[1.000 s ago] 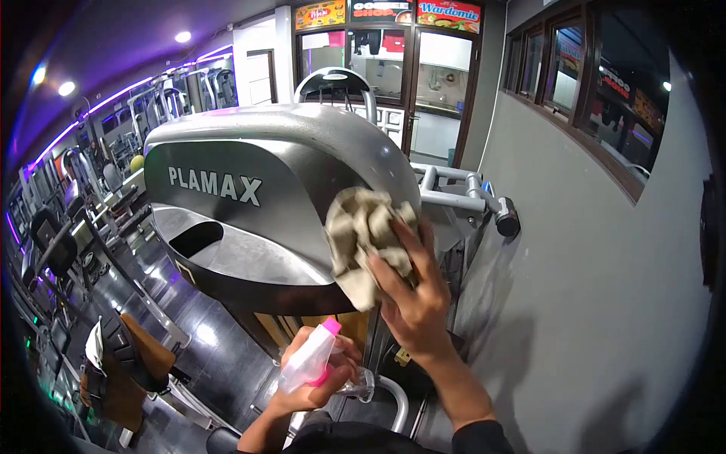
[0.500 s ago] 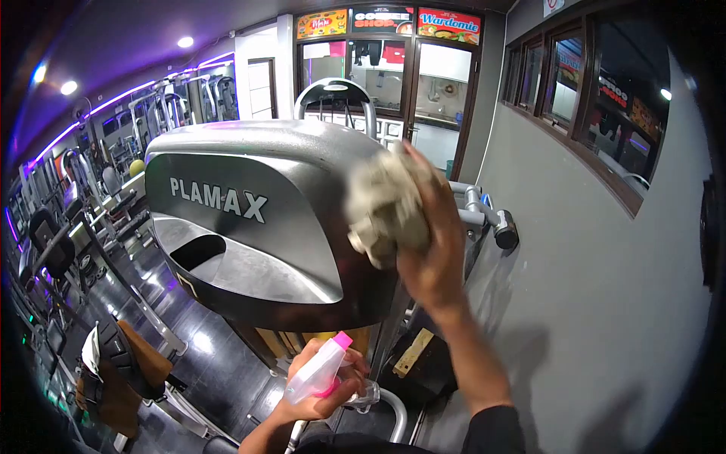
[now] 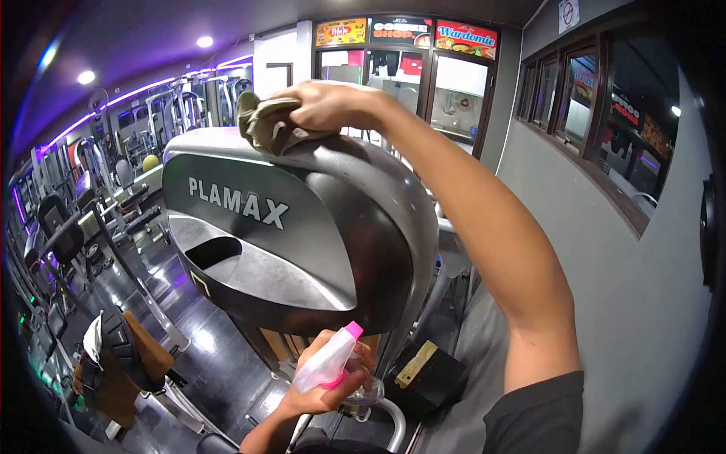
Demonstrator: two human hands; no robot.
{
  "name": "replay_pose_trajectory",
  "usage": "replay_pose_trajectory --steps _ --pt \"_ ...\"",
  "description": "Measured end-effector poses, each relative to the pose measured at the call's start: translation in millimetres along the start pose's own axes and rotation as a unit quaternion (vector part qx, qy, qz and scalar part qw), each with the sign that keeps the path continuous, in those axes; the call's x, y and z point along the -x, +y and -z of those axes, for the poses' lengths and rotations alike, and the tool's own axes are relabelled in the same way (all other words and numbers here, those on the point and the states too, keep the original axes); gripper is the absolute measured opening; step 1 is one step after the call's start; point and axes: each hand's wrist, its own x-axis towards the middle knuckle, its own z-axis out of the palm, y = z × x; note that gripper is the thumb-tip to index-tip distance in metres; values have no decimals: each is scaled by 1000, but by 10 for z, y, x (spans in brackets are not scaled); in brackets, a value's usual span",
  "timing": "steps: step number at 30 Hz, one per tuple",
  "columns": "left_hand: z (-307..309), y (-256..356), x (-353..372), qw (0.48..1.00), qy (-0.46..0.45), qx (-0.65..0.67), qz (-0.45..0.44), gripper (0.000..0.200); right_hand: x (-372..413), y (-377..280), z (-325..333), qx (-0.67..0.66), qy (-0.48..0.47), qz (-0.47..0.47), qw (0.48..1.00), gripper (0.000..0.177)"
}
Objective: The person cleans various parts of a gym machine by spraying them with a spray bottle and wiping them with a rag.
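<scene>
My right hand (image 3: pixel 329 107) presses a crumpled khaki cloth (image 3: pixel 268 125) on the top of a grey gym machine cover (image 3: pixel 378 219) marked PLAMAX. The fingers are wrapped round part of the cloth, and the arm stretches across from the right. Low in the middle, my left hand (image 3: pixel 344 374) grips a clear spray bottle (image 3: pixel 325 368) with a pink nozzle and a pink trigger. The bottle is in front of the cover's lower edge, apart from it. Its lower part is partly hidden by the fingers.
A grey wall (image 3: pixel 575 280) with dark-framed windows (image 3: pixel 578 98) runs along the right. Below the cover stands a black box (image 3: pixel 435 382) on the floor. Gym machines (image 3: pixel 83 227) line the left, with a brown and black padded seat (image 3: pixel 125 356) nearby. Behind are glass doors (image 3: pixel 457 91).
My right hand has moved left with the cloth, from the cover's right side to its top. The left hand keeps its hold on the spray bottle. The view has shifted slightly.
</scene>
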Motion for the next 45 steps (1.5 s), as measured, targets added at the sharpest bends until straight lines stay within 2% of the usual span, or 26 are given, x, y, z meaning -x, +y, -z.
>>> replay_pose_trajectory --steps 1,2,4,7,8,9,11,12,13,14,16,18,20,22,23,25,28,30,32,34,37,38,39,42,43,45 --pt "-10 -16 18 1000 3 1 5 39 151 62 39 62 22 8 998 60" --pt "-39 -33 16 1000 14 23 9 39 434 -2 36 62 74 7 995 64" --pt "-57 -50 33 1000 6 -11 5 38 884 156 -86 95 198 88 972 53" --pt "-67 -82 52 998 -19 -51 -13 38 1674 190 -462 51 346 37 936 47" --pt "-69 -112 80 999 -18 -47 -9 38 1893 197 -627 83 372 61 922 45" --pt "-73 -161 107 999 -21 -38 -4 39 2068 59 -847 54 398 21 916 46" --pt "-88 -245 139 999 -25 -26 6 39 2388 125 -1380 133 462 -60 875 35" --pt "-105 -281 162 999 -22 -24 14 39 2532 254 -1643 163 482 -18 861 40" --pt "-122 -318 187 999 -20 -23 22 38 2697 311 -2030 90 500 -56 860 40" --pt "-141 -352 215 999 -23 -21 28 38 2823 449 -2405 124 499 -70 855 36" --pt "-152 -403 254 996 -25 -74 49 35 2956 477 -3242 11 553 -189 812 32" --pt "-171 -458 296 986 -33 -155 47 32 3225 680 -4196 -111 537 -282 788 37" --pt "-215 -538 345 987 -27 -141 67 32 3198 498 -4238 -89 533 -280 793 37" --pt "-244 -596 388 987 -29 -134 86 32 3227 531 -4309 -20 548 -229 804 40" --pt "-242 -616 422 986 -31 -126 103 32 3141 479 -4049 -28 547 -216 808 41" --pt "-276 -645 450 986 -32 -124 106 32 2964 520 -3652 44 574 -178 798 43" --pt "-301 -635 482 987 -38 -133 87 32 2531 415 -2626 173 609 -110 766 43" --pt "-274 -574 479 979 -45 -180 90 32 2190 319 -1956 149 667 -54 728 44" --pt "-274 -550 500 978 -25 -183 101 32 2029 178 -1367 110 587 20 802 46" --pt "-270 -556 477 983 -2 -171 68 33 2079 246 -1425 112 600 29 792 44" --pt "-235 -598 511 984 22 -153 85 33 2434 376 -2060 147 593 -32 791 36" --pt "-224 -602 506 985 34 -141 94 33 2604 409 -2411 97 572 -59 813 34" --pt "-221 -581 492 986 37 -124 104 33 2837 643 -3006 114 561 -93 815 33" --pt "-205 -568 461 985 48 -142 89 34 3280 584 -4209 51 490 -225 841 45" --pt "-173 -596 466 981 39 -176 73 33 3324 532 -4453 50 490 -225 841 45" --pt "-203 -592 456 982 47 -158 89 33 3293 352 -4667 -26 525 -283 802 42"
